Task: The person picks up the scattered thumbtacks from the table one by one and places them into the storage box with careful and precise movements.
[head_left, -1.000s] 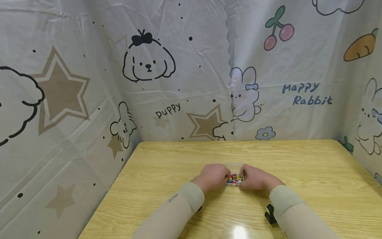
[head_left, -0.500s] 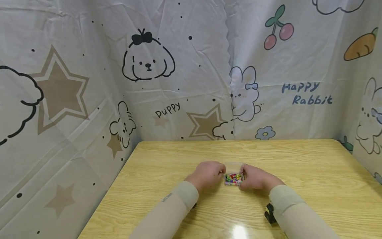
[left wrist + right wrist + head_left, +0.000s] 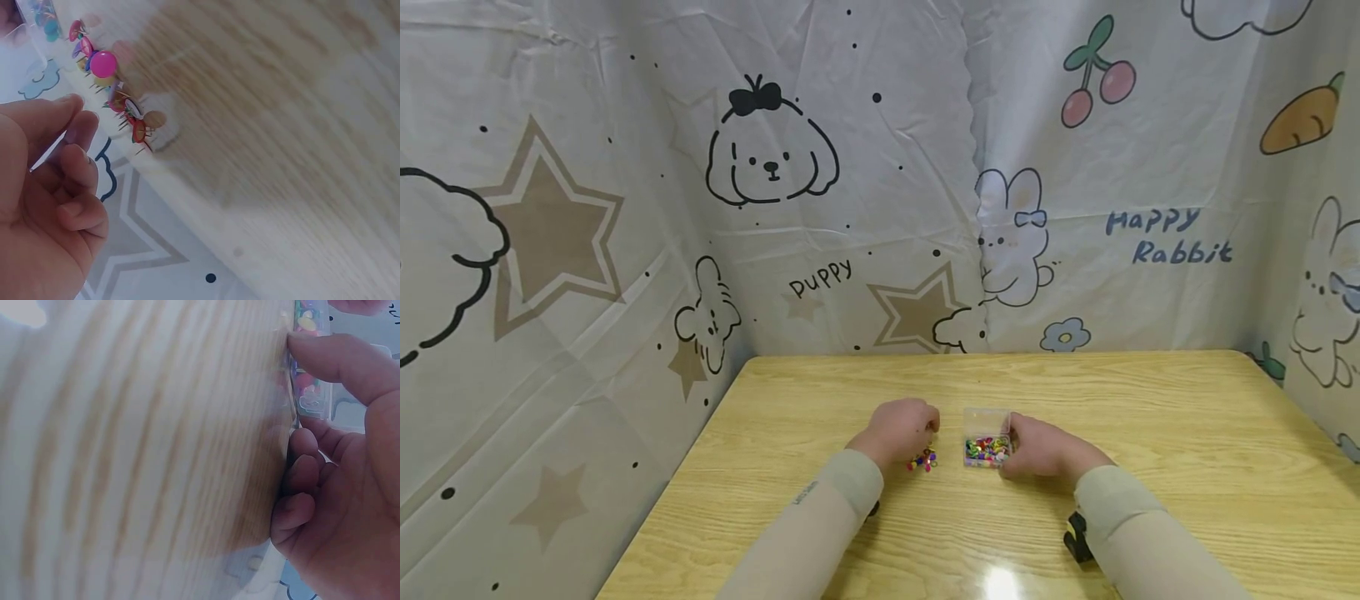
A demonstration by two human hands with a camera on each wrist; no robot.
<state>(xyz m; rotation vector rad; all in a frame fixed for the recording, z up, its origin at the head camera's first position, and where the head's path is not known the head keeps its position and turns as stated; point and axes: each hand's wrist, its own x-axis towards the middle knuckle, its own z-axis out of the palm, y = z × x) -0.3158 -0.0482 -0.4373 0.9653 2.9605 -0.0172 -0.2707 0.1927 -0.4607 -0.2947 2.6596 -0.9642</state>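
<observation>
A clear plastic box (image 3: 987, 451) holding several colourful thumbtacks sits on the wooden table, its transparent lid (image 3: 985, 419) tipped up at the back. My right hand (image 3: 1045, 447) grips the box's right side; in the right wrist view the thumb (image 3: 337, 356) lies along its near wall. To the left of the box is a small heap of thumbtacks (image 3: 922, 459), pins pointing various ways. Just behind the heap hovers my left hand (image 3: 901, 427). In the left wrist view its fingers (image 3: 78, 165) bend loosely, thumb and forefinger tips close together, with no tack visible between them.
The wooden table (image 3: 820, 417) ends at a back edge against a printed curtain (image 3: 850, 208), which also hangs along both sides. A black strap-like piece (image 3: 1078, 537) shows beneath the right forearm.
My left hand has moved left from the box, away from the tacks inside it. A small heap of thumbtacks now shows beside that hand. The right hand keeps its grip on the box.
</observation>
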